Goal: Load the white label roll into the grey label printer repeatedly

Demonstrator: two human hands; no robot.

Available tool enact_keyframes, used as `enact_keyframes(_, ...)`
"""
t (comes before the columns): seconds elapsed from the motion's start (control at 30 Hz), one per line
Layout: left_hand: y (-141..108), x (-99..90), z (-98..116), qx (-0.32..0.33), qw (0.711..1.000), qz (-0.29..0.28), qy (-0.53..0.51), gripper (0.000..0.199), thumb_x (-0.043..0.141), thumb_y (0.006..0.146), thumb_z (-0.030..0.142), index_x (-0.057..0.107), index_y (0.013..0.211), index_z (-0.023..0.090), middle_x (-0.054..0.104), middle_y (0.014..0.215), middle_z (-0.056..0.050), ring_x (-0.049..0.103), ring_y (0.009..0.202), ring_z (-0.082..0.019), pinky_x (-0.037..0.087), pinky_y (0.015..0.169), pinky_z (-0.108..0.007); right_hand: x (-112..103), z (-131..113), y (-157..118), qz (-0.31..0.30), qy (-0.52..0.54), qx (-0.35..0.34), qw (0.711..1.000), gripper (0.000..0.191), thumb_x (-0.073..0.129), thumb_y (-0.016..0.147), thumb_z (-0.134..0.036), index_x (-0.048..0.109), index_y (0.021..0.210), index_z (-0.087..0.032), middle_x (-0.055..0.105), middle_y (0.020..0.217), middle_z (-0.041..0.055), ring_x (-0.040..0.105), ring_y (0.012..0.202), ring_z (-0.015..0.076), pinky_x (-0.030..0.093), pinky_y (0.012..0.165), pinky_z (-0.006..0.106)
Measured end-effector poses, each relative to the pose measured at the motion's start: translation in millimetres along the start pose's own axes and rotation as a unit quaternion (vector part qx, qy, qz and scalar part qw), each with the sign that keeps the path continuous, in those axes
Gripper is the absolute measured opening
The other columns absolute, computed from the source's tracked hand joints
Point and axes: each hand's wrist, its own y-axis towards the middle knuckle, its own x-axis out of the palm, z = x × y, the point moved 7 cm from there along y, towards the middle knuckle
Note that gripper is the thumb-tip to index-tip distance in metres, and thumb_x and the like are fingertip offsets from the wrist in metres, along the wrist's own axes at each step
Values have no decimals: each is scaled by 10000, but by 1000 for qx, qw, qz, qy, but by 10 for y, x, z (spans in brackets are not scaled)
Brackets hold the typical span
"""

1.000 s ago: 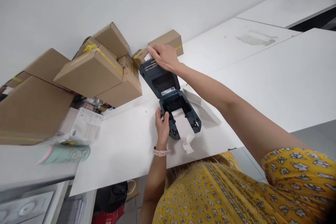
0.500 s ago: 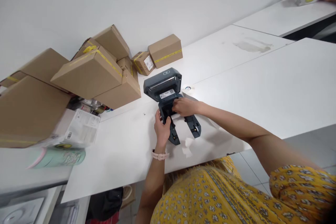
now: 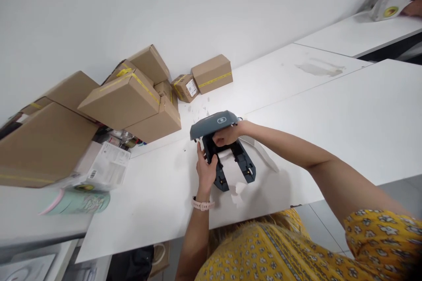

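A dark grey label printer [image 3: 244, 159] lies on the white table, its lid [image 3: 211, 124] partly raised and leaning over the body. A white paper strip [image 3: 233, 171] runs out between the printer's two front arms. My left hand [image 3: 206, 171] holds the left side of the body, thumb over the inner edge and fingers outside. Under the lid, my right hand [image 3: 226, 136] reaches into the printer with curled fingers; the lid partly covers it, and whatever it grips is hidden. Torn white paper scraps [image 3: 238, 189] lie by the strip's front end.
Cardboard boxes [image 3: 121, 101] with yellow tape are stacked at the left, and smaller ones [image 3: 212, 73] stand against the wall. A green bottle [image 3: 82, 202] lies at the left beside a plastic-wrapped pack [image 3: 110, 167]. Loose paper [image 3: 265, 156] lies right of the printer.
The printer's lid has swung down towards me, from standing open to partly lowered over my right hand. My left hand stays on the printer's side. The view has shifted slightly.
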Motion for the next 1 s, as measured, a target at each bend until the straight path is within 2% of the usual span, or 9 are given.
enact_keyframes(0.1, 4, 14, -37, -13, 1000, -3, -9, 907, 671, 912, 420, 201, 1675, 276, 555, 1573, -158, 528, 1475, -288, 467, 1161, -452, -188, 3, 96, 6, 54, -23, 998, 167, 635, 934, -201, 784, 1001, -166, 816, 972, 28, 728, 876, 168, 555, 806, 248)
enact_keyframes(0.17, 7, 18, -48, -18, 1000, -3, -10, 901, 667, 914, 417, 206, 1674, 268, 545, 1584, -164, 512, 1490, -296, 445, 1182, -470, -316, 46, 160, 54, 83, -20, 995, 260, 562, 986, -212, 740, 1164, -146, 800, 1151, 75, 730, 1025, 190, 556, 910, 278)
enact_keyframes(0.27, 7, 22, -41, -15, 1000, -9, -12, 888, 652, 926, 401, 198, 1676, 261, 545, 1587, -164, 509, 1491, -300, 425, 1198, -495, -414, 168, 239, 134, 117, 3, 984, 379, 508, 1018, -207, 620, 1366, -108, 680, 1431, 158, 652, 1299, 234, 499, 1115, 358)
enact_keyframes(0.37, 4, 21, -47, -12, 1000, -14, -15, 877, 649, 936, 402, 198, 1677, 275, 547, 1591, -157, 519, 1482, -300, 424, 1199, -507, -391, 308, 309, 171, 148, 25, 974, 506, 510, 1020, -203, 473, 1508, -78, 538, 1584, 217, 560, 1442, 242, 459, 1192, 389)
enact_keyframes(0.6, 1, 20, -82, -4, 1000, -9, -24, 862, 662, 933, 420, 233, 1668, 283, 554, 1585, -147, 524, 1484, -301, 423, 1211, -506, -349, 424, 367, 171, 162, 36, 971, 545, 574, 997, -220, 474, 1525, -125, 576, 1560, 192, 610, 1394, 222, 519, 1140, 374)
enact_keyframes(0.73, -4, 23, -54, -14, 1000, -11, -20, 869, 671, 931, 430, 236, 1668, 276, 549, 1587, -158, 512, 1495, -312, 418, 1216, -513, -401, 332, 299, 157, 119, 50, 979, 449, 542, 986, -186, 593, 1426, -106, 660, 1467, 182, 678, 1282, 229, 545, 1063, 343)
enact_keyframes(0.87, -7, 16, -58, -18, 1000, -2, -15, 866, 672, 935, 433, 248, 1668, 252, 509, 1617, -186, 471, 1528, -328, 406, 1227, -524, -248, 106, 161, 64, 54, 37, 996, 284, 551, 917, -108, 779, 1078, -158, 829, 1046, 74, 764, 988, 204, 550, 881, 276)
enact_keyframes(0.93, -4, 24, -69, -3, 1000, -4, -19, 850, 652, 950, 430, 239, 1671, 252, 514, 1617, -178, 473, 1529, -316, 404, 1233, -517, -63, -12, 74, 2, 15, 28, 999, 227, 599, 881, -106, 789, 972, -190, 830, 963, 48, 764, 927, 203, 532, 821, 270)
enact_keyframes(1.0, 0, 36, -89, 13, 1000, -8, -26, 838, 644, 959, 432, 233, 1672, 274, 535, 1606, -155, 495, 1515, -299, 416, 1230, -501, 131, -76, -6, -37, -33, 42, 998, 175, 630, 883, -141, 782, 963, -176, 824, 977, 90, 763, 927, 243, 523, 819, 316)
